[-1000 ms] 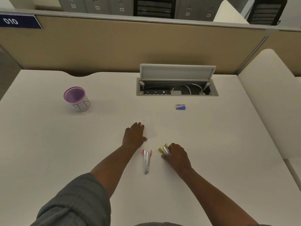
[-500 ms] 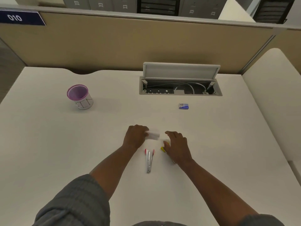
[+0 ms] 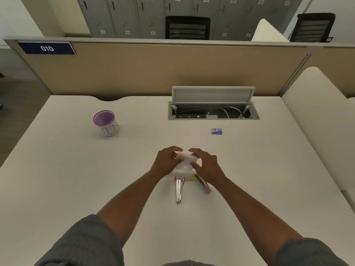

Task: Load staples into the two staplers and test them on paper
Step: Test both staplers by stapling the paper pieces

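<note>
Holding the paper [image 3: 185,162] up between both hands, left hand [image 3: 166,163] and right hand [image 3: 206,165] each had fingers pinching an edge, probably folding it for the test. Both staplers, red [image 3: 179,190] and yellow [image 3: 202,182], lay on the tabletop [image 3: 76,169] just below, staple box [image 3: 216,131] well apart.

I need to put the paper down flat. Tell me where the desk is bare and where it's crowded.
Bare desk lies left of the left hand, nearer than the purple cup. More lies right of the right hand, nearer than the staple box. Crowded: red stapler and yellow stapler beneath the paper.
</note>
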{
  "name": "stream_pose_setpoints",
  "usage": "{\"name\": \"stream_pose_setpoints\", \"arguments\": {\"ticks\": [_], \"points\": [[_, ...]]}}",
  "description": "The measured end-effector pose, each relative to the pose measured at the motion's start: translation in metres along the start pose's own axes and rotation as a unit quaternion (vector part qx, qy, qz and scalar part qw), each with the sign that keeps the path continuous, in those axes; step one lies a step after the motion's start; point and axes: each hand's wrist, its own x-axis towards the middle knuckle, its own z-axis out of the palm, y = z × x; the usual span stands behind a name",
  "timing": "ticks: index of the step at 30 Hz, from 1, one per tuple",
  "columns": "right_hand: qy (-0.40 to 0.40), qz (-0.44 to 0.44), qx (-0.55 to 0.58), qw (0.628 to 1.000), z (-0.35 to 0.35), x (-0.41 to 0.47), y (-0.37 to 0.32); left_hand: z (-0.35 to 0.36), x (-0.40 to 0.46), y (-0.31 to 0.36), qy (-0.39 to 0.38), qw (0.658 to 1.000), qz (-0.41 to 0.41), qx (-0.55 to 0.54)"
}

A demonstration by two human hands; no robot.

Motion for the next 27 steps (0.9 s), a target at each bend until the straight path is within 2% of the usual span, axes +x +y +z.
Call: {"name": "stream_pose_setpoints", "arguments": {"ticks": [4,11,22,27], "points": [[0.017,0.010,0.095,0.995,-0.011,-0.007,-0.009,-0.003,-0.014,0.010,-0.025,0.993,-0.037,-0.110],[0.027,0.059,0.151,0.986,-0.020,-0.015,-0.019,0.000,-0.033,0.024,-0.046,0.959,-0.121,-0.254],[0.031,0.126,0.228,0.965,-0.024,-0.020,-0.021,-0.002,-0.050,0.041,-0.035,0.922,-0.179,-0.341],[0.025,0.148,0.295,0.944,-0.030,-0.026,-0.027,0.001,-0.054,0.045,-0.035,0.910,-0.200,-0.361]]}}
